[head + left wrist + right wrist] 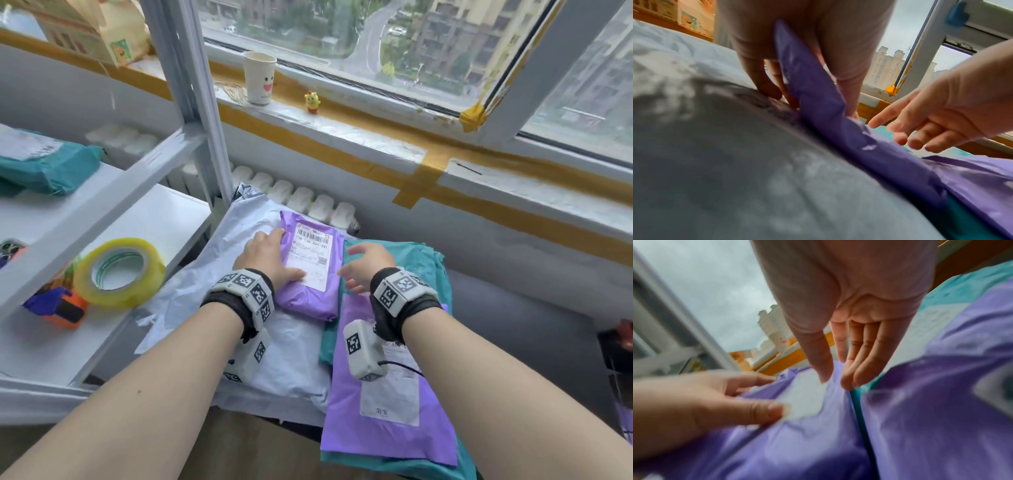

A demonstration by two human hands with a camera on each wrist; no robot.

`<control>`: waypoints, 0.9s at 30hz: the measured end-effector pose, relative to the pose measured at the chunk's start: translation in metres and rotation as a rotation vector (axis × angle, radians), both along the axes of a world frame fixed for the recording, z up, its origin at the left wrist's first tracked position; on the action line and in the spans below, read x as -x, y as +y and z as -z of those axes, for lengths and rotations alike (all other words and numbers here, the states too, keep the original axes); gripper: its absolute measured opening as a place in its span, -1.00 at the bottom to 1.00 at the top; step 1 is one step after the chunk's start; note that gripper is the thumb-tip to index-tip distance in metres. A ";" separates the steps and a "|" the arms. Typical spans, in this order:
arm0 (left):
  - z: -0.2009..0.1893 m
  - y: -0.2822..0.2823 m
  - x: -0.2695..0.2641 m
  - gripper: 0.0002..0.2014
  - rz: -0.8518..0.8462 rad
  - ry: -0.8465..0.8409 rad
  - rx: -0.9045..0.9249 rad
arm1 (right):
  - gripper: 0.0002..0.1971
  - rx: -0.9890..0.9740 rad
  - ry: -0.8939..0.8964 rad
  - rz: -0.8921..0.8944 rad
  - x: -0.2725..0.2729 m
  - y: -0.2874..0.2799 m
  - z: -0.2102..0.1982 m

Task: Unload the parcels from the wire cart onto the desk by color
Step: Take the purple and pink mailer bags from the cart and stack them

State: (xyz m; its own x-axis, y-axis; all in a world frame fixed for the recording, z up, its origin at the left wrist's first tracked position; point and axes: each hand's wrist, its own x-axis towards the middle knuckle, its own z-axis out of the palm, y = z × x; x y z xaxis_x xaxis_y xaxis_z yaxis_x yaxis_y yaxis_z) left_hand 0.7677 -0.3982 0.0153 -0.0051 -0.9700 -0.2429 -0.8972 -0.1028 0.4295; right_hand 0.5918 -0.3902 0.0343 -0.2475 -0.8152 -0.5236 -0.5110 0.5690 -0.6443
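At far left a teal parcel lies on the white shelf, a clear tape roll nearer. The left hand grips the left edge of a small purple parcel, label reading "138 A06 331", lying atop a white parcel. The right hand hovers beside it, fingers loosely spread, over teal and purple mailers.
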 end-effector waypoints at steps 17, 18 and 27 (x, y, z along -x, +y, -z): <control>-0.013 0.007 0.029 -0.10 0.034 -0.091 -0.036 | -0.81 -0.078 0.589 -0.261 0.036 0.014 0.004; -0.011 0.005 0.028 -0.06 0.033 -0.095 -0.060 | -0.80 -0.025 0.551 -0.205 0.038 0.007 -0.001; -0.006 -0.006 0.029 -0.07 0.044 -0.033 -0.144 | -0.44 0.158 0.468 -0.359 0.044 -0.021 -0.011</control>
